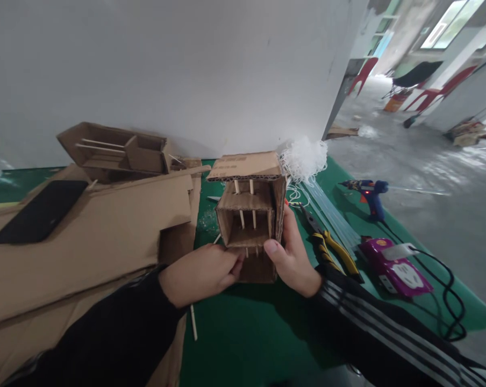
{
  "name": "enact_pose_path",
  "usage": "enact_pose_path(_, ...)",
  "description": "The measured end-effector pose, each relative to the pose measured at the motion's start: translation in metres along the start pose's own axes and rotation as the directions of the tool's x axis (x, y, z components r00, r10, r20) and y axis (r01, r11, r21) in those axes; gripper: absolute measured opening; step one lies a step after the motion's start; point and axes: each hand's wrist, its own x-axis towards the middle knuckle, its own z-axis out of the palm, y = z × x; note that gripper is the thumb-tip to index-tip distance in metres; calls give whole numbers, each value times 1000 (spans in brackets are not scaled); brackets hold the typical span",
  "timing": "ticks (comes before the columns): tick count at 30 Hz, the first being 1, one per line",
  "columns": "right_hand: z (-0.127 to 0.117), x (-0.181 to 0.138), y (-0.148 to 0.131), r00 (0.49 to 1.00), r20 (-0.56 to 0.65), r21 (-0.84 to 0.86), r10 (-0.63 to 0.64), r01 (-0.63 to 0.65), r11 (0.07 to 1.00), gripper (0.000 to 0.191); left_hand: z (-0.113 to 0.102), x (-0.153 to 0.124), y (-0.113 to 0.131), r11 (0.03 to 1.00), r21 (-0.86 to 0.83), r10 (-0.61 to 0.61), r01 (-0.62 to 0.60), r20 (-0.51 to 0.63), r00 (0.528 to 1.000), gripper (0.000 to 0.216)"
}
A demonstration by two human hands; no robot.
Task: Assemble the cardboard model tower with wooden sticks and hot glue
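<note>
A small tiered cardboard structure stands on the green tabletop in front of me, with short wooden sticks passing upright through its levels. My right hand grips its right side, thumb on the front edge and fingers behind. At the lowest compartment, my left hand is closed, its fingertips curled in by the lower stick ends; whatever they pinch is hidden. A loose wooden stick lies below my left wrist. Behind the structure's right side is a bundle of white string.
Cardboard sheets cover the left side, bearing a black phone-like slab and another cardboard box. On the right are pliers, clear glue sticks, a blue glue gun and a purple power strip with a black cable.
</note>
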Motion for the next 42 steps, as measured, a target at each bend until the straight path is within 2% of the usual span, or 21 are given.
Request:
enact_pose_path(9, 0, 1, -2, 999, -9, -20, 35, -35, 999, 74, 4, -1, -1, 991, 125, -41, 56, -122, 992, 25)
enact_pose_path(13, -1, 1, -1, 999, -11, 11, 49, -49, 999, 72, 8, 1, 1, 997, -65, -44, 34, -157, 987, 14)
enact_pose_path(16, -1, 2, 0, 999, -16, 33, 51, -50, 998, 72, 9, 2, 2, 963, -268, -65, 20, -161, 985, 10)
enact_pose_path(18, -1, 2, 1, 998, -20, 25, 59, -59, 998, 72, 10, 3, 4, 939, -342, -82, 16, -179, 980, 10)
enact_pose_path(22, -2, 3, 0, 997, -24, 7, 79, -78, 997, 74, 12, 3, 6, 930, -367, -95, 4, -232, 968, 9)
enact_pose_path(29, -3, 4, 1, 997, -31, 10, 72, -72, 997, 72, 14, 3, 8, 920, -392, -91, -18, -258, 962, 11)
enact_pose_path(42, -3, 5, 0, 997, -33, 32, 70, -69, 997, 69, 16, 3, 7, 887, -461, -136, 17, -225, 965, 10)
